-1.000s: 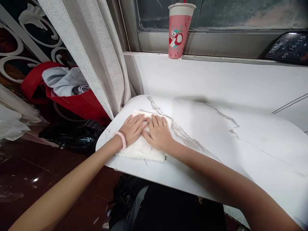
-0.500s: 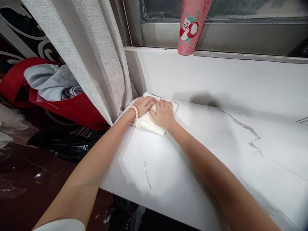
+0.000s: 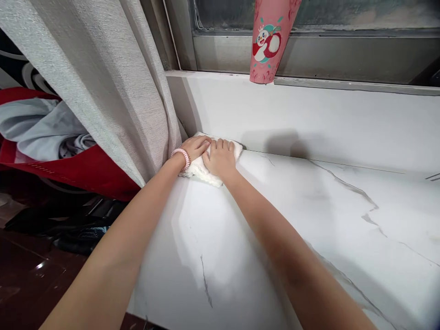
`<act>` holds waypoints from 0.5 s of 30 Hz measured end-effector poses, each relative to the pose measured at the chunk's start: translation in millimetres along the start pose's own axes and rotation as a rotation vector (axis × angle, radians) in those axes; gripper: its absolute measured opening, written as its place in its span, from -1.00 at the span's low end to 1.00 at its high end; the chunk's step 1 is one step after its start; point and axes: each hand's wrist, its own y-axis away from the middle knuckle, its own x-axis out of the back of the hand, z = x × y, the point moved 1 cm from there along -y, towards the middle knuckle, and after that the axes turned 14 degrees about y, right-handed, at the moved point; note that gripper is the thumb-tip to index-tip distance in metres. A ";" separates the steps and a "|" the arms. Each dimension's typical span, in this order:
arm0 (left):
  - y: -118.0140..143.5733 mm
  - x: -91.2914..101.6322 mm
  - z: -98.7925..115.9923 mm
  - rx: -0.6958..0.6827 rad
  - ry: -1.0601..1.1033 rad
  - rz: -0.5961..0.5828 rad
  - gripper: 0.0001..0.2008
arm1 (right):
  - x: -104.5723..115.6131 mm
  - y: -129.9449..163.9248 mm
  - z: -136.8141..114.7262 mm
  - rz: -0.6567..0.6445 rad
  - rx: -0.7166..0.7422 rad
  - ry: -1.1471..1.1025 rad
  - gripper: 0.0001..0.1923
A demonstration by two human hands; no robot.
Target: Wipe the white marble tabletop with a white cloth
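A folded white fluffy cloth (image 3: pixel 206 176) lies flat on the white marbled surface (image 3: pixel 185 238), in the back corner beside the curtain and against the wall. My left hand (image 3: pixel 195 147), with a pink coiled band (image 3: pixel 185 158) at its wrist, rests on the cloth's left part. On its middle and right part, my right hand (image 3: pixel 222 159) presses down with the fingers stretched out. Both palms face down, and the left fingertips come close to the right hand. Neither hand's fingers wrap around the cloth.
A pale curtain (image 3: pixel 117 82) hangs to the left. Behind it is a red bag (image 3: pixel 89 176) with grey-white fabric (image 3: pixel 44 128) inside. A pink cartoon-printed cup (image 3: pixel 270 46) stands at the window ledge (image 3: pixel 343 86). Black items (image 3: pixel 75 233) lie on the dark red floor (image 3: pixel 27 275).
Both hands and the cloth have slid a little to the left and back toward the wall. The whole view has also shifted slightly.
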 end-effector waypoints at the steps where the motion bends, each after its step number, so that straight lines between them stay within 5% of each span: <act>1: 1.0 0.2 -0.2 0.005 -0.009 0.004 -0.57 | 0.2 0.0 -1.4 -0.003 -0.002 -0.001 -0.46; 8: 30.9 4.0 16.5 0.071 -0.037 0.019 -0.57 | 8.6 19.5 -8.8 0.018 0.064 -0.039 -0.44; 15: 100.0 15.4 39.8 0.099 -0.032 0.048 -0.53 | 36.2 68.1 -35.5 0.006 0.137 -0.099 -0.39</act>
